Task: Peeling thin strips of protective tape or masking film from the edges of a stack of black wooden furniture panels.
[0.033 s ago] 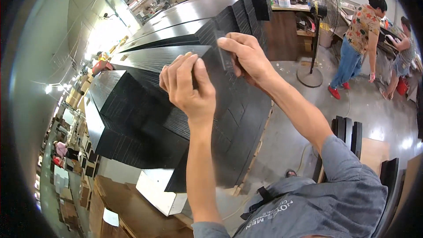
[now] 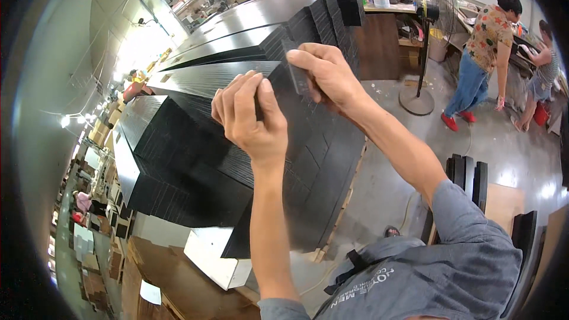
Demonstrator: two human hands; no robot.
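Both hands are raised over a large stack of black boards (image 2: 178, 160). My right hand (image 2: 329, 77) pinches a thin, flat, greyish strip (image 2: 296, 77) between thumb and fingers. The strip looks partly see-through and stands nearly upright; its exact kind is unclear. To its left, my left hand (image 2: 252, 115) is curled, with the thumb tip close to the index fingertip. Whatever lies inside those curled fingers is hidden. A gap separates the left hand from the strip.
A white box (image 2: 216, 255) stands below the stack, beside brown cardboard (image 2: 172, 272). More black boards (image 2: 465, 178) stand at the right. A pedestal fan (image 2: 418, 101) and two people, one in a patterned shirt (image 2: 489, 32), are farther right.
Both hands have shifted slightly left, the right one still pinching the strip. The strip looks sharper now. The stack stays in place.
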